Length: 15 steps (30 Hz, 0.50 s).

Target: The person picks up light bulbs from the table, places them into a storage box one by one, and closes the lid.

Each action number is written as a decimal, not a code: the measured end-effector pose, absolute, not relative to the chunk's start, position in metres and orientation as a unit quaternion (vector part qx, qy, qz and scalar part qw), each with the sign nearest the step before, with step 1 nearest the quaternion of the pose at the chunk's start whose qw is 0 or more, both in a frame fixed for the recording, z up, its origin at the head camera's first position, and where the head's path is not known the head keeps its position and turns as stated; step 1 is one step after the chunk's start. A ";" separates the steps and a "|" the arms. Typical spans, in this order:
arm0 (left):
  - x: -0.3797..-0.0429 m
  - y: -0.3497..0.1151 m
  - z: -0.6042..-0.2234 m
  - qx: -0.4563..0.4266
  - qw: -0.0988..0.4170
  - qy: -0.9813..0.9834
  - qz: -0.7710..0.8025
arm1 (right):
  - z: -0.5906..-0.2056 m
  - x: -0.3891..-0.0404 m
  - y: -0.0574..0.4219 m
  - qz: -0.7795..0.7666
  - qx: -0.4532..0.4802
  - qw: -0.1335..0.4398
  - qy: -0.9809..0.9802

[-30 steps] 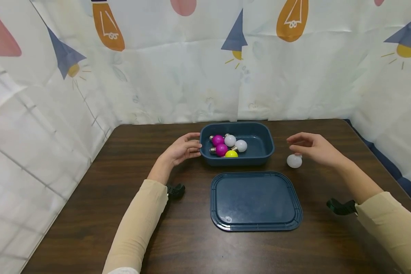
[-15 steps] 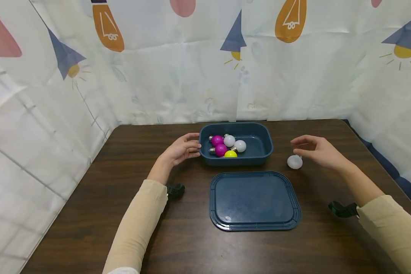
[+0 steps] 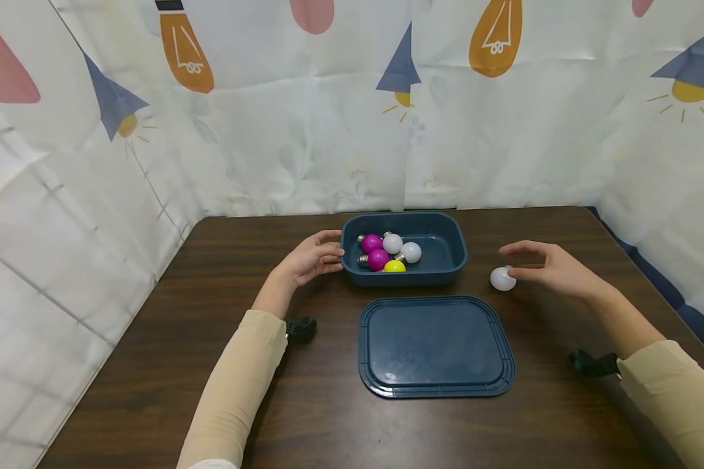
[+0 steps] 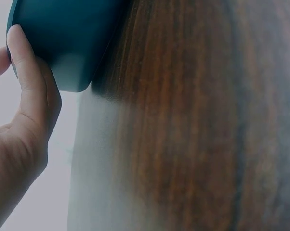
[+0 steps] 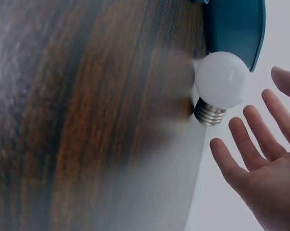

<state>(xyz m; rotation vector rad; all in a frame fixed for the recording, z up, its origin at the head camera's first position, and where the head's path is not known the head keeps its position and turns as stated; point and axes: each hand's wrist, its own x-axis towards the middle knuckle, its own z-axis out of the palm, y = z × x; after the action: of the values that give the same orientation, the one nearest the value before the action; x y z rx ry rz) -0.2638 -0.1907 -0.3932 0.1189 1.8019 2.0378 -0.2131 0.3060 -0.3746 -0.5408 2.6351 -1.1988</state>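
Observation:
A dark blue plastic box (image 3: 440, 279) stands at the back of the table, with magenta, white and yellow light bulbs lying in it. My left hand (image 3: 312, 259) rests its fingers against the box's left end. In the left wrist view, fingertips (image 4: 15, 36) touch the box wall near the rim. One white light bulb (image 3: 502, 279) lies on the table to the right of the box; its metal screw base (image 5: 209, 112) shows in the right wrist view. Beside that bulb hovers my right hand (image 3: 554, 267), fingers spread and straight, holding nothing. A small gap separates fingers and bulb.
A flat dark blue lid (image 3: 437, 348) lies in front of the box on the brown wooden table (image 3: 211, 404). Printed white cloth (image 3: 305, 150) hangs behind the table and along both sides.
My right hand has shifted slightly right and down, with its fingers spreading wider beside the white light bulb. The left hand stays against the box. The head view has tilted slightly.

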 end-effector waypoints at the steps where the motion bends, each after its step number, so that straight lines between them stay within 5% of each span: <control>1: -0.264 -0.191 -0.393 0.042 0.208 0.647 0.732 | -0.375 -0.213 0.306 -0.405 -0.185 0.100 0.890; 15: -0.267 -0.191 -0.397 0.044 0.205 0.648 0.732 | -0.377 -0.215 0.309 -0.411 -0.207 0.127 0.879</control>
<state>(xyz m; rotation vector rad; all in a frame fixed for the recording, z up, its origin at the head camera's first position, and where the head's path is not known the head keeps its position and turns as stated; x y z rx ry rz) -0.2666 -0.1910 -0.3968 0.1213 1.8062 2.0406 -0.2146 0.3094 -0.3769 -0.6027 2.5576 -1.1977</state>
